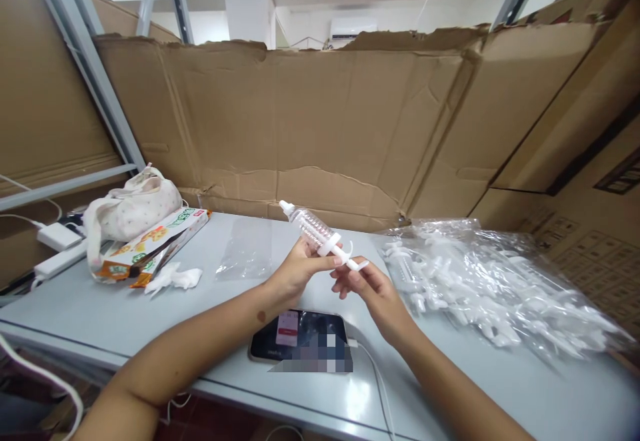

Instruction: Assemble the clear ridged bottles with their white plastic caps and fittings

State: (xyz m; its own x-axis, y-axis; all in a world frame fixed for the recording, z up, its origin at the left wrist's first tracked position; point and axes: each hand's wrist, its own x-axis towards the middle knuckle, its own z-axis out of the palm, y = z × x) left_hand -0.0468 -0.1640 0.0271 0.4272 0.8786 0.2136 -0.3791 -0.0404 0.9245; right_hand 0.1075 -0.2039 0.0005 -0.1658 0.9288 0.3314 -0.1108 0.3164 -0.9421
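A clear plastic syringe [314,227] with a white nozzle, white collar and white plunger is held up above the middle of the grey table. My left hand [300,265] is closed around its barrel near the collar, with the nozzle pointing up and to the left. The fingers of my right hand [364,282] pinch the white plunger end at the lower right. Below my hands lies a phone [313,335] with a white cable. An empty clear plastic bag [245,249] lies flat left of my left hand.
Clear bags of white plastic parts [465,281] cover the table's right side. At the left are a white cloth bag [135,207], a snack package [150,244], crumpled tissue [175,278] and a power strip [60,261]. Cardboard [320,107] walls the back.
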